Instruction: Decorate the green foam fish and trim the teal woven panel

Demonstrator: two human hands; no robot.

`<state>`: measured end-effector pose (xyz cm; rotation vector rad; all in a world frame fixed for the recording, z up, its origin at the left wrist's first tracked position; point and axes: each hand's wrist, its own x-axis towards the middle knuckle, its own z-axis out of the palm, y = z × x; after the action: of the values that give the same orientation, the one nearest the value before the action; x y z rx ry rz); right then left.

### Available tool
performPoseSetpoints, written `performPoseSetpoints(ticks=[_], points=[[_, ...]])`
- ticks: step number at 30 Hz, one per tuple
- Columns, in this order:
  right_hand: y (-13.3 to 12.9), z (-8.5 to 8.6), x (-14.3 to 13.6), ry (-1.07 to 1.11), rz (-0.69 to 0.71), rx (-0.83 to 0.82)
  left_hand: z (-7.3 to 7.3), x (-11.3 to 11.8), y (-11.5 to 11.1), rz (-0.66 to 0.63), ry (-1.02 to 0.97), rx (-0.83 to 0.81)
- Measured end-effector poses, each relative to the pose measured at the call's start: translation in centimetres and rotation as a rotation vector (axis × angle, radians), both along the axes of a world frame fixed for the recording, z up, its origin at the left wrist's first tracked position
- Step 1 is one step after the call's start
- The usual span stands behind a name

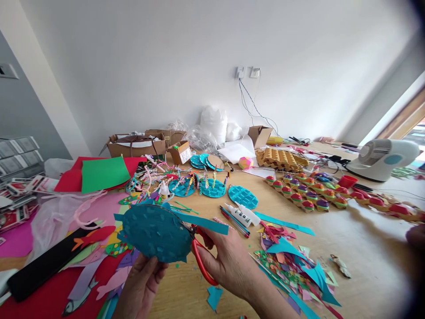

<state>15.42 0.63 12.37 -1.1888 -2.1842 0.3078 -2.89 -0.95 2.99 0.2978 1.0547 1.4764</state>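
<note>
My left hand (148,277) holds a round blue disc (156,232) from below, thumb on its face. Blue paper strips stick out past the disc's edge, one of them (206,223) reaching right above my other hand. Red-handled scissors (201,261) are in my right hand (226,257), fingers wrapped round the handles, with the blades at the disc's right edge. A cut blue scrap (214,297) lies on the table below. Beyond the disc rest a woven blue disc (243,196) and white glue bottles (241,215).
Paper scraps (288,270) pile up at the right, behind them painted egg cartons (305,190) and a white fan (381,159). Coloured paper (106,174) and a black case (49,261) lie left. Cardboard boxes (136,145) stand at the back. Part of another person's hand (416,237) shows far right.
</note>
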Motion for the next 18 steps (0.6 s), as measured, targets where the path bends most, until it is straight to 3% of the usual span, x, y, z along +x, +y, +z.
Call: performPoseSetpoints(ticks=[18], points=[[0.06, -0.59, 0.16, 0.071, 0.063, -0.015, 0.07, 0.12, -0.19, 0.005, 0.031, -0.010]])
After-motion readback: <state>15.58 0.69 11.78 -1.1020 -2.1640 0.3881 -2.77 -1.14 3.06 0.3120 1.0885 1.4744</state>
